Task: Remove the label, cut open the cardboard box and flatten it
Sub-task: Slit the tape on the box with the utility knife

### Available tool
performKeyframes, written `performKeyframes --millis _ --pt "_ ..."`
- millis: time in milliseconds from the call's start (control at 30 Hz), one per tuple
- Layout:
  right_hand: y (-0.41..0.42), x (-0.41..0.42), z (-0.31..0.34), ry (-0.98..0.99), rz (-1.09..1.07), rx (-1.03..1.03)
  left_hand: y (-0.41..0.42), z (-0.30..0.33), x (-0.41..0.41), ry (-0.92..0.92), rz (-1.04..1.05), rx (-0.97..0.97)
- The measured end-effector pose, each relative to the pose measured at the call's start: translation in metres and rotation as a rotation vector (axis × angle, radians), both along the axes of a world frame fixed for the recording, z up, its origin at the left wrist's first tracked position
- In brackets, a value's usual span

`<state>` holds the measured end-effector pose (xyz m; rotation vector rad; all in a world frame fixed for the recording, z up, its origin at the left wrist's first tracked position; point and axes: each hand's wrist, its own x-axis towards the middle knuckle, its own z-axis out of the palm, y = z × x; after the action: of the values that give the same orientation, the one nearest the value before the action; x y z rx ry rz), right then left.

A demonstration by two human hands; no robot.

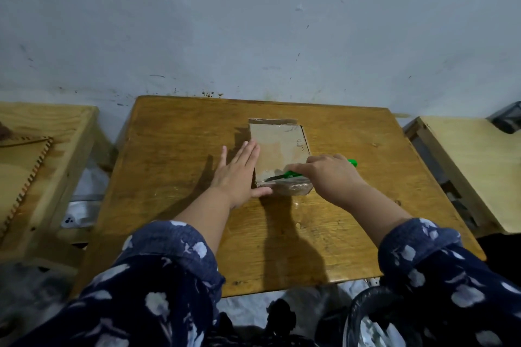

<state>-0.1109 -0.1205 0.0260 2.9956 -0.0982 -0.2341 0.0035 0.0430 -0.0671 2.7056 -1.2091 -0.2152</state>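
Near the table's [174,149] back edge, box [277,146] lies flat. Left hand [239,175] open, pressing its left side; right hand [329,177] grips green knife [284,175] w/ blade at taped near edge. Slip could nick left thumb.

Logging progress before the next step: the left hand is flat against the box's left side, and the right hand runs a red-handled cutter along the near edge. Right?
Not quite. The head view shows the cutter has a green handle, not red. The rest holds: the left hand lies flat against the left side of the box, and the right hand works the blade along its near edge.
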Motion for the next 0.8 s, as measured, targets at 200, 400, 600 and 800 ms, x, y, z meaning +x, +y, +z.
performKeyframes --millis 200,400,600,800 --pt "0.009 0.001 0.0 0.022 0.004 -0.016 0.0 0.0 0.0 -0.01 0.009 0.016" --pt "0.009 0.001 0.009 0.09 -0.027 -0.066 -0.002 0.004 -0.001 -0.012 0.008 0.052" --pt "0.008 0.003 0.019 0.18 -0.026 -0.116 -0.001 0.009 -0.002 0.003 0.006 0.069" --pt "0.015 0.008 0.018 0.215 -0.034 -0.192 -0.002 0.01 -0.003 0.005 0.014 0.083"
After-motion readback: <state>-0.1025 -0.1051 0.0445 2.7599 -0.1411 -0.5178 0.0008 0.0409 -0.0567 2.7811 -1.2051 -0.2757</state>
